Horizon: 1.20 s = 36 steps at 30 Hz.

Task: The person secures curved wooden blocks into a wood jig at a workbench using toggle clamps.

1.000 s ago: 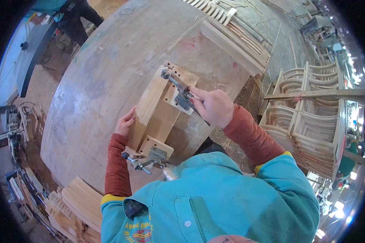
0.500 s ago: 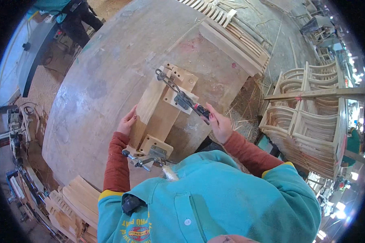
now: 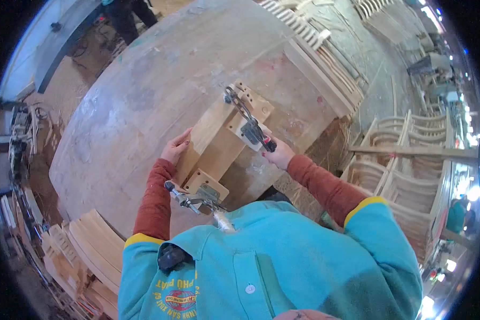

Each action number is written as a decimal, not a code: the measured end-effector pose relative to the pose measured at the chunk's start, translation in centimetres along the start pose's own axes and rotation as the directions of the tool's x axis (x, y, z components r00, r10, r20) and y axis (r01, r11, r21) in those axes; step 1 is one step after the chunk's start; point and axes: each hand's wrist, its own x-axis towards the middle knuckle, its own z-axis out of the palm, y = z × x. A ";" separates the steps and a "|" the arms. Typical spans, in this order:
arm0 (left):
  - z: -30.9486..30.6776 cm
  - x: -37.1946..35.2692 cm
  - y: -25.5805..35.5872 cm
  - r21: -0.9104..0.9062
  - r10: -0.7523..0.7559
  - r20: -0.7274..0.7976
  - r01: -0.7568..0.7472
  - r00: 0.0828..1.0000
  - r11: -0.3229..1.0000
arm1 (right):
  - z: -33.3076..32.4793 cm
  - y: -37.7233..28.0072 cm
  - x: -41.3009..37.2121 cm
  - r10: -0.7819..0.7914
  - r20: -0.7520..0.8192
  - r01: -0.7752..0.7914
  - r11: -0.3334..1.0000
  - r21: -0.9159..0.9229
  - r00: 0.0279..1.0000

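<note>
A pale wooden board (image 3: 207,133) lies lengthwise in a wooden jig (image 3: 226,146) on the broad table. At the board's left edge is my left hand (image 3: 176,148), its thumb and fingers closed on that edge. A metal toggle clamp (image 3: 248,125) is mounted on a light block at the jig's far right, its arm reaching over the board's far end. My right hand (image 3: 279,154) is closed around the dark handle of this clamp; some fingers are hidden beneath it. A second toggle clamp (image 3: 197,200) sits at the jig's near end, close to my shirt.
Long wooden strips (image 3: 322,77) lie along the table's (image 3: 133,122) far right edge, beside curved slats (image 3: 293,18). Curved wooden frames (image 3: 400,170) are stacked at right. Wooden pieces (image 3: 93,240) lie at lower left. Another person's legs (image 3: 130,21) show at upper left.
My right hand has moved in closer to the clamp's base, and the handle has swung with it. My left hand stays at the board's edge. The whole view has shifted slightly.
</note>
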 end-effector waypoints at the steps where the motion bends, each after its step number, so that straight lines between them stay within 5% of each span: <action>1: -0.2 0.3 0.0 0.068 0.005 -0.017 -0.004 1.000 0.998 | -0.4 -0.9 -0.3 0.014 0.015 -0.014 1.000 0.010 1.000; 2: -0.5 0.0 -0.7 0.130 -0.004 -0.044 0.009 0.999 0.992 | -0.3 -1.4 -0.7 0.033 0.047 -0.034 0.999 0.020 0.998; 4: -2.0 0.6 -5.5 0.233 0.295 -0.324 -0.227 0.899 0.946 | 0.5 0.6 0.2 0.051 0.027 -0.055 0.975 0.213 0.998; 6: -1.4 -3.9 -1.3 0.044 0.281 -0.579 -0.314 0.765 0.948 | 1.1 1.8 0.5 0.030 0.015 -0.034 0.928 0.370 0.999; 9: 0.1 -14.4 1.6 -0.155 0.064 -0.801 -0.309 0.596 0.938 | 1.9 0.3 -0.7 0.037 -0.007 -0.030 0.882 0.470 0.999; 11: 2.1 -19.6 -1.7 -0.044 0.094 -0.730 -0.184 0.677 0.982 | 3.2 0.6 -1.7 0.064 -0.004 -0.053 0.859 0.509 0.998; 13: 7.0 -23.2 -0.3 -0.419 -0.151 -0.666 -0.199 0.730 0.886 | 5.0 3.1 -2.7 0.083 0.010 -0.075 0.834 0.546 0.996; 15: 12.0 -23.1 1.4 -0.556 -0.201 -0.516 -0.148 0.833 0.818 | 6.1 4.1 -3.7 0.134 0.068 -0.149 0.826 0.543 0.989; 17: 15.0 -22.4 -2.4 -0.283 -0.026 -0.471 -0.123 0.882 0.951 | 7.2 4.1 -4.7 0.177 0.082 -0.192 0.809 0.556 0.981; 20: 16.5 -22.9 -2.8 -0.310 -0.046 -0.511 -0.134 0.858 0.941 | 8.3 2.5 -6.1 0.217 0.045 -0.197 0.756 0.625 0.975; 23: 18.3 -22.5 -5.1 0.000 0.030 -0.627 -0.038 0.778 0.999 | 8.1 3.0 -5.9 0.198 0.067 -0.201 0.800 0.565 0.978; 26: 18.5 -20.8 -6.8 0.056 0.072 -0.761 -0.044 0.644 0.997 | 8.4 3.5 -5.7 0.193 0.056 -0.190 0.800 0.569 0.980; 29: 18.2 -20.2 -4.4 -0.337 -0.116 -0.723 -0.200 0.681 0.920 | 8.2 4.9 -5.5 0.277 0.064 -0.271 0.819 0.505 0.959; 31: 18.3 -19.0 -5.6 -0.328 -0.120 -0.778 -0.235 0.617 0.915 | 8.7 5.9 -5.4 0.143 0.009 -0.132 0.885 0.447 0.990; 32: 18.3 -18.9 -6.5 -0.308 -0.116 -0.782 -0.217 0.612 0.926 | 8.8 1.3 -7.1 0.133 -0.073 -0.072 0.832 0.550 0.988; 35: 17.9 -18.8 -7.8 -0.269 -0.112 -0.758 -0.152 0.643 0.951 | 8.3 2.0 -6.6 0.253 0.059 -0.254 0.871 0.422 0.966; 36: 17.8 -19.3 -8.3 -0.259 -0.118 -0.745 -0.122 0.656 0.958 | 8.5 2.4 -6.7 0.199 0.024 -0.192 0.894 0.404 0.980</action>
